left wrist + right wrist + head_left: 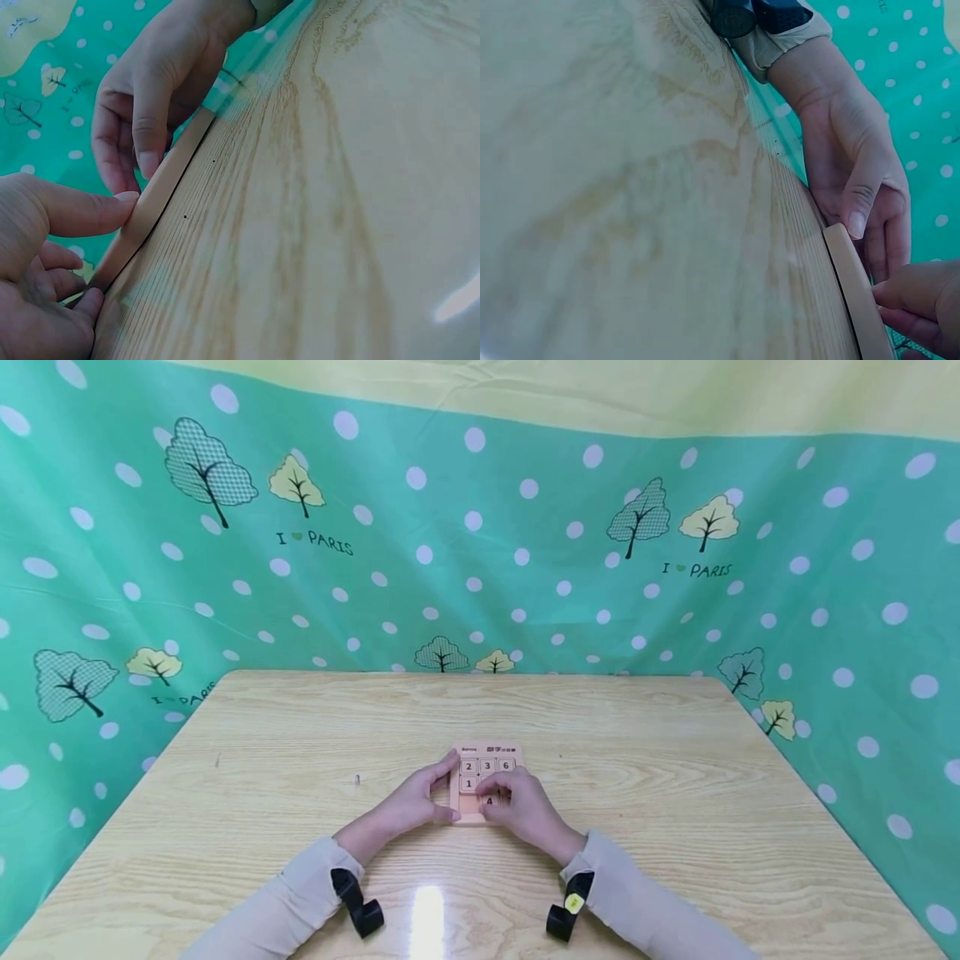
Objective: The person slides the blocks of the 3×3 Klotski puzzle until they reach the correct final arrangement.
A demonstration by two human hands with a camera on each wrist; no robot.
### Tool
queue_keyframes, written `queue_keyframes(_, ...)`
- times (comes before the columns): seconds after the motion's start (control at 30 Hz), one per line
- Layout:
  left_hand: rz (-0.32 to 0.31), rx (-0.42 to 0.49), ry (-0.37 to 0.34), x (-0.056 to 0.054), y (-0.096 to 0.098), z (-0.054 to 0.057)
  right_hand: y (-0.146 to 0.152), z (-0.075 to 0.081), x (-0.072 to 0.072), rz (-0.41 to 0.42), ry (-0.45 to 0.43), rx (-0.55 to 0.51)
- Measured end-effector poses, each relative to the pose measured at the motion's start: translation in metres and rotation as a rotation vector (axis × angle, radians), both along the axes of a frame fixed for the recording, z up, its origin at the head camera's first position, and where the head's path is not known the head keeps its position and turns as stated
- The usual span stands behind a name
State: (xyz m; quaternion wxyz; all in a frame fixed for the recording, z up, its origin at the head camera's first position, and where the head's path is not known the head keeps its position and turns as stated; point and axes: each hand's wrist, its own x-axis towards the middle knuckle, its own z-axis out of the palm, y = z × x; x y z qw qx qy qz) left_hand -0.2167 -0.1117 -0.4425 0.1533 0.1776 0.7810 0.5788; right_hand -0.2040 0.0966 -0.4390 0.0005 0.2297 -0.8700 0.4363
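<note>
A number slide puzzle (480, 748) in a light wooden frame lies flat on the table, tiles 2, 3, 6, 1 and 4 readable. My left hand (412, 799) holds the frame by its left side, fingers along the edge and thumb at the near left corner. Over the lower right of the puzzle, my right hand (523, 806) has thumb and index finger curled about the number 4 tile (490, 801). A bare slot shows left of that tile. The right hand hides the tiles at the right. Both wrist views show the frame's near side (154, 199) edge-on.
The wood-grain table (637, 735) spreads around the puzzle on all sides. Behind it hangs a green dotted cloth (480, 585) with printed trees. A small speck (357, 780) lies left of the puzzle. Black straps (358, 906) circle both sleeves.
</note>
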Motion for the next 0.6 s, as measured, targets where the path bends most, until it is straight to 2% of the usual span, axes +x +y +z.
queue_keyframes(0.13,0.003,-0.001,0.000,0.000,-0.001,0.000,-0.001,-0.001,-0.002,-0.009,0.006,-0.024)
queue_keyframes(0.37,0.001,-0.001,0.002,-0.002,-0.002,0.000,-0.006,0.000,-0.013,-0.032,0.097,-0.025)
queue_keyframes(0.6,0.000,-0.008,0.006,-0.002,-0.001,-0.002,-0.008,0.001,-0.020,-0.025,0.056,0.017)
